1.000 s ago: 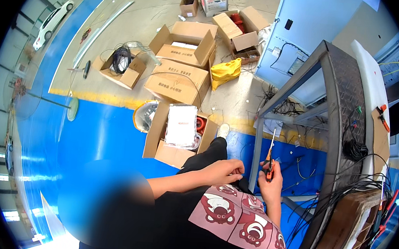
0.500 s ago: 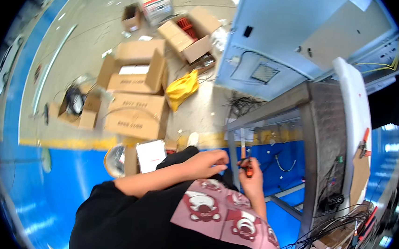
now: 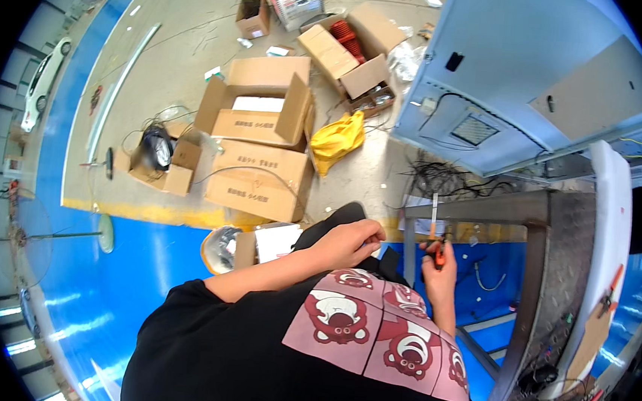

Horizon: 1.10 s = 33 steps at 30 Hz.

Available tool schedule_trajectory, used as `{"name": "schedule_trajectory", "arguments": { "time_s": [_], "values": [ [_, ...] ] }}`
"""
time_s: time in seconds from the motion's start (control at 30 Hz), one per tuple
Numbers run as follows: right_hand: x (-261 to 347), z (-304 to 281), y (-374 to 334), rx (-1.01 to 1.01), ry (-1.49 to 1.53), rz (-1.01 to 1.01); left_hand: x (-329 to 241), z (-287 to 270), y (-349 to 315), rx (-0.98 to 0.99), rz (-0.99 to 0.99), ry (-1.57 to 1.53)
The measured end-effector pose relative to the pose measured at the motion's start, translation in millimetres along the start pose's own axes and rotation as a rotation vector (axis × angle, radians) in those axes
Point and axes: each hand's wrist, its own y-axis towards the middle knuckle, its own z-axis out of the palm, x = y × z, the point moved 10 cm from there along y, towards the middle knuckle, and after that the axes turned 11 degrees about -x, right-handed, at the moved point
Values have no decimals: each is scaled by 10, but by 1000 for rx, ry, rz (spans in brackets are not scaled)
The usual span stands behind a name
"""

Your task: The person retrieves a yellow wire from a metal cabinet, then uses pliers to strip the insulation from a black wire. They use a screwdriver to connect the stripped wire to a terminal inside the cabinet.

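My right hand (image 3: 441,268) is closed round orange-and-black handled tools beside the metal frame. A screwdriver (image 3: 433,223) points away from it, its pale shaft showing. Against the palm lies a red-orange and black handle (image 3: 439,255), apparently of pliers, partly covered by my fingers. My left hand (image 3: 357,239) hovers in front of my body with its fingers curled in. Whatever may be between those fingers is hidden. The grey metal frame (image 3: 486,207) stands just to the right of my right hand.
Cardboard boxes (image 3: 258,183) stand ahead on the left, with a yellow bag (image 3: 337,141) beside them. A light-blue cabinet (image 3: 488,85) lies ahead right. Loose black cables (image 3: 450,182) spread near the frame. A white-topped box (image 3: 276,241) and a round tub (image 3: 219,249) sit close on my left.
The view has shifted, so boxes, cabinet and frame appear further right. My right hand still grips the tools; my left hand stays curled in front of me.
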Motion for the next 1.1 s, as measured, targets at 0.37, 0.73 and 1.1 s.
{"name": "schedule_trajectory", "arguments": {
  "time_s": [0.37, 0.73, 1.1],
  "values": [
    [16, 227, 641, -241, -30, 63, -43, -1885, 2264, -628, 307, 127],
    [306, 587, 1073, -720, 195, 70, -1172, -1521, 4627, -280, 728, -387],
    [-493, 707, 905, -777, 72, 328, -615, -1597, 5064, -705, 806, -139]
  ]
}}
